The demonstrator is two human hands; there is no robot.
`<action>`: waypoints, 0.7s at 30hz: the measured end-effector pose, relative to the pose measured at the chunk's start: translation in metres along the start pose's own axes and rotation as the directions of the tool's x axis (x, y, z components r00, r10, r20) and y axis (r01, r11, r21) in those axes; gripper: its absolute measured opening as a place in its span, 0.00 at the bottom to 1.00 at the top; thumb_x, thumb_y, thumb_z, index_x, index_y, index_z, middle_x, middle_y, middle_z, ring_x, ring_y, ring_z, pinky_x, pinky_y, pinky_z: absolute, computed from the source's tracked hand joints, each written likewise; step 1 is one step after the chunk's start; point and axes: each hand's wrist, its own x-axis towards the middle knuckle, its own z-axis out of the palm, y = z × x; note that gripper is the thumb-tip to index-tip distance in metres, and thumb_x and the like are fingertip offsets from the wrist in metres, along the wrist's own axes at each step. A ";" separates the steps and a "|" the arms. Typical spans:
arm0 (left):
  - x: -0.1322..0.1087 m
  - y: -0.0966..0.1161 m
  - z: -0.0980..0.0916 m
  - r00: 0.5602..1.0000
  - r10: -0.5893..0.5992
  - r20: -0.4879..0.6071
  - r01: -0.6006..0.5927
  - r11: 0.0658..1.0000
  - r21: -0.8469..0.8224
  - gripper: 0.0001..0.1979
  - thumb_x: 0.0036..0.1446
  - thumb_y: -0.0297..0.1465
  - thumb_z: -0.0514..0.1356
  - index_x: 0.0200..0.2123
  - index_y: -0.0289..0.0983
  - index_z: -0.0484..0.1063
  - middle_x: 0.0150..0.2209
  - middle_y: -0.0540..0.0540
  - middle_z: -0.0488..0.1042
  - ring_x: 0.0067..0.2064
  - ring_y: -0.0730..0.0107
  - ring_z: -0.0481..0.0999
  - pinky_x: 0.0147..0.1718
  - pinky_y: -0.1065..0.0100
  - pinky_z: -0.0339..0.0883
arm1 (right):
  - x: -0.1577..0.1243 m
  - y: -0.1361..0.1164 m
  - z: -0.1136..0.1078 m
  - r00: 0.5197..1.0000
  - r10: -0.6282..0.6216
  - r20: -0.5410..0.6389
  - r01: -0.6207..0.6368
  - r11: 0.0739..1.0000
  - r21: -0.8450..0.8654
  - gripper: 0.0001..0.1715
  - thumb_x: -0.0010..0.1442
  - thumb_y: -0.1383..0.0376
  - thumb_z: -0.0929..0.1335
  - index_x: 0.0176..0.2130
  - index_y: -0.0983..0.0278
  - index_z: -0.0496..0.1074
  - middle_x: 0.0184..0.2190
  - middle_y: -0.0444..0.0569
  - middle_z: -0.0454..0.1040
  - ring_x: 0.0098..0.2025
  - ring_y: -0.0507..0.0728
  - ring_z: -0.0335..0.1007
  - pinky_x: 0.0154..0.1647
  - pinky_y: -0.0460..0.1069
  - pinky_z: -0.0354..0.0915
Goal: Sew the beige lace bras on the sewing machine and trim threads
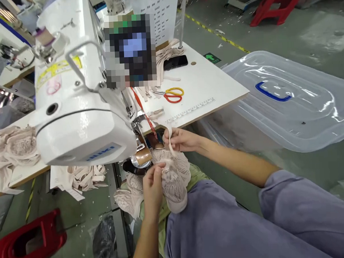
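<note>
A beige lace bra (pixel 174 186) hangs over my lap, below the head of a white sewing machine (pixel 83 125). My left hand (pixel 153 183) pinches the edge of the bra between thumb and fingers. My right hand (pixel 182 139) is closed on a narrow beige strap (pixel 170 138), holding it up near the table edge. More of the lace fabric (pixel 131 195) lies to the left of my left wrist. The machine's needle area and the small cylinder bed (pixel 143 156) sit just beyond my hands.
On the white table (pixel 215 85) are yellow-and-red scissors (pixel 173 94), a black phone (pixel 175 62), a printed ruler scale and beige strips. A clear lidded bin (pixel 291 112) stands at right. Lace pieces (pixel 21 145) pile up at left, with a red stool (pixel 31 241) below.
</note>
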 end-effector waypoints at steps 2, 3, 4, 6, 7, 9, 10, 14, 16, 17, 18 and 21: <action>0.007 0.005 -0.004 0.988 -0.078 0.131 0.094 0.988 -0.124 0.24 0.59 0.51 0.58 0.36 0.35 0.80 0.31 0.44 0.77 0.36 0.64 0.75 0.36 0.67 0.68 | -0.008 0.015 0.015 0.988 -0.052 0.149 0.027 0.985 0.169 0.14 0.55 0.63 0.77 0.36 0.66 0.72 0.34 0.44 0.75 0.32 0.46 0.73 0.36 0.42 0.71; 0.010 0.006 -0.005 0.977 -0.093 0.192 0.125 0.979 -0.162 0.25 0.57 0.52 0.60 0.33 0.34 0.80 0.28 0.46 0.75 0.32 0.67 0.72 0.33 0.69 0.66 | -0.011 0.020 0.021 0.980 -0.061 0.191 0.029 0.985 0.168 0.10 0.56 0.65 0.77 0.34 0.67 0.74 0.36 0.46 0.76 0.35 0.48 0.74 0.39 0.43 0.71; 0.012 0.006 -0.005 0.968 -0.098 0.231 0.143 0.972 -0.186 0.24 0.55 0.52 0.63 0.30 0.34 0.79 0.25 0.48 0.73 0.29 0.71 0.69 0.31 0.70 0.63 | -0.014 0.024 0.025 0.976 -0.067 0.205 0.036 0.988 0.149 0.08 0.56 0.68 0.76 0.33 0.68 0.75 0.36 0.47 0.76 0.38 0.49 0.74 0.41 0.44 0.70; 0.013 0.005 -0.006 0.962 -0.096 0.255 0.148 0.970 -0.192 0.22 0.52 0.50 0.67 0.28 0.34 0.77 0.21 0.53 0.66 0.25 0.77 0.61 0.27 0.73 0.56 | -0.017 0.030 0.029 0.983 -0.048 0.179 0.021 0.989 0.149 0.06 0.55 0.69 0.76 0.34 0.67 0.76 0.38 0.48 0.76 0.41 0.50 0.74 0.44 0.45 0.69; 0.012 0.006 -0.006 0.964 -0.093 0.249 0.142 0.972 -0.186 0.22 0.54 0.49 0.66 0.28 0.34 0.77 0.20 0.54 0.63 0.23 0.79 0.57 0.26 0.74 0.53 | -0.018 0.032 0.028 0.987 0.011 0.161 -0.039 0.985 0.169 0.09 0.55 0.67 0.77 0.37 0.66 0.77 0.39 0.48 0.76 0.42 0.51 0.74 0.44 0.46 0.69; 0.010 0.006 -0.007 0.970 -0.080 0.230 0.120 0.979 -0.167 0.22 0.58 0.50 0.63 0.30 0.34 0.77 0.19 0.55 0.60 0.23 0.79 0.54 0.25 0.73 0.49 | -0.014 0.034 0.022 0.975 0.200 0.099 -0.218 0.952 0.217 0.18 0.54 0.63 0.77 0.45 0.63 0.77 0.44 0.49 0.77 0.44 0.52 0.74 0.45 0.46 0.70; 0.008 0.007 -0.007 0.972 -0.074 0.222 0.107 0.984 -0.144 0.22 0.60 0.49 0.61 0.31 0.34 0.77 0.20 0.55 0.60 0.23 0.78 0.54 0.25 0.73 0.49 | -0.010 0.035 0.016 0.956 0.290 0.040 -0.292 0.927 0.234 0.22 0.55 0.60 0.77 0.49 0.62 0.75 0.47 0.50 0.76 0.44 0.52 0.74 0.45 0.46 0.71; 0.005 0.007 -0.009 0.977 -0.053 0.206 0.060 0.998 -0.031 0.21 0.63 0.47 0.59 0.30 0.35 0.77 0.21 0.54 0.62 0.24 0.78 0.54 0.26 0.71 0.50 | 0.029 0.022 -0.016 0.889 0.347 -0.298 -0.292 0.932 0.215 0.22 0.63 0.49 0.68 0.46 0.64 0.74 0.51 0.55 0.76 0.45 0.54 0.75 0.47 0.48 0.73; 0.005 0.007 -0.010 0.976 -0.044 0.212 0.045 0.999 -0.002 0.21 0.64 0.46 0.58 0.29 0.35 0.77 0.21 0.53 0.62 0.24 0.78 0.53 0.27 0.71 0.50 | 0.051 0.009 -0.033 0.881 0.253 -0.399 -0.259 0.965 0.039 0.24 0.64 0.48 0.66 0.48 0.64 0.72 0.52 0.57 0.75 0.49 0.57 0.74 0.52 0.52 0.72; 0.004 0.006 -0.010 0.975 -0.037 0.217 0.038 0.999 -0.001 0.21 0.64 0.46 0.58 0.30 0.35 0.77 0.21 0.53 0.62 0.24 0.77 0.53 0.27 0.71 0.50 | 0.061 0.004 -0.041 0.882 0.162 -0.442 -0.243 0.961 -0.134 0.27 0.63 0.48 0.66 0.52 0.64 0.70 0.54 0.57 0.74 0.52 0.59 0.73 0.55 0.54 0.70; 0.004 0.006 -0.010 0.974 -0.030 0.223 0.032 0.999 -0.003 0.21 0.64 0.46 0.57 0.30 0.35 0.77 0.21 0.53 0.62 0.24 0.77 0.53 0.27 0.71 0.50 | 0.071 -0.001 -0.048 0.883 0.042 -0.467 -0.229 0.908 -0.350 0.30 0.62 0.48 0.67 0.57 0.63 0.67 0.58 0.58 0.71 0.56 0.61 0.71 0.58 0.57 0.68; 0.001 0.006 -0.010 0.974 -0.026 0.224 0.027 1.000 -0.005 0.22 0.64 0.47 0.58 0.30 0.35 0.77 0.21 0.53 0.63 0.24 0.77 0.54 0.27 0.71 0.51 | 0.095 -0.010 -0.069 0.876 -0.282 -0.392 -0.251 0.429 -0.868 0.38 0.61 0.50 0.69 0.63 0.67 0.63 0.66 0.62 0.60 0.66 0.69 0.58 0.67 0.64 0.55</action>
